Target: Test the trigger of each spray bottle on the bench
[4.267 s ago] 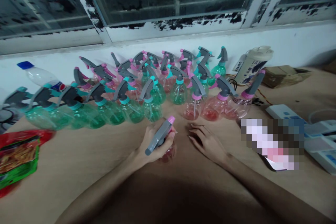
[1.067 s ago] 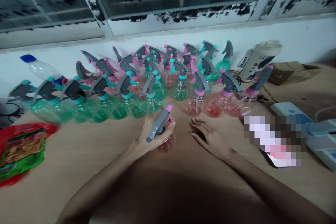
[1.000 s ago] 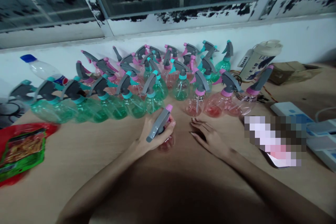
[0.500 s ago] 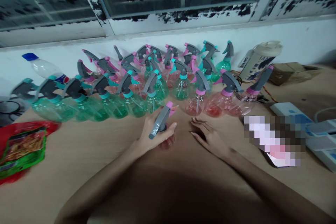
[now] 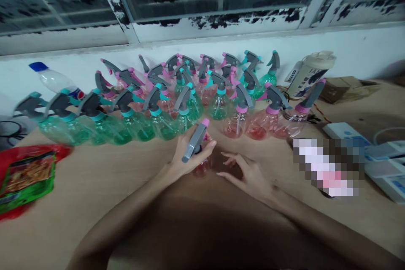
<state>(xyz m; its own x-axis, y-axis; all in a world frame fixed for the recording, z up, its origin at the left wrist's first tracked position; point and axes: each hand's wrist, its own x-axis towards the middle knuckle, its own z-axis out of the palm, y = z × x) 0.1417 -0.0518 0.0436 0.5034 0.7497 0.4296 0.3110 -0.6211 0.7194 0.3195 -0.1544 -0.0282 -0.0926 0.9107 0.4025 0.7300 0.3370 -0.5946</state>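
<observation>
A pink spray bottle [image 5: 201,168] with a grey and pink trigger head stands on the table in front of me. My left hand [image 5: 186,158] is closed around its neck, just below the head. To the right of it, my right hand [image 5: 248,173] has its fingers apart and slightly curled, holding nothing and not touching the bottle. Behind my hands stand several green spray bottles [image 5: 163,125] on the left and several pink spray bottles [image 5: 257,126] on the right. More bottles of both colours crowd behind them, partly hidden.
A clear plastic bottle with a blue cap [image 5: 55,80] leans at the back left. Snack packets [image 5: 30,177] lie at the left. On the right are a coffee cup [image 5: 311,71], a cardboard box [image 5: 340,88], a blurred-out phone [image 5: 325,168] and a white power strip [image 5: 344,135].
My right hand has moved left, closer to the pink bottle, its fingers now more curled. My left hand keeps its grip on the neck, with the bottle hardly shifted.
</observation>
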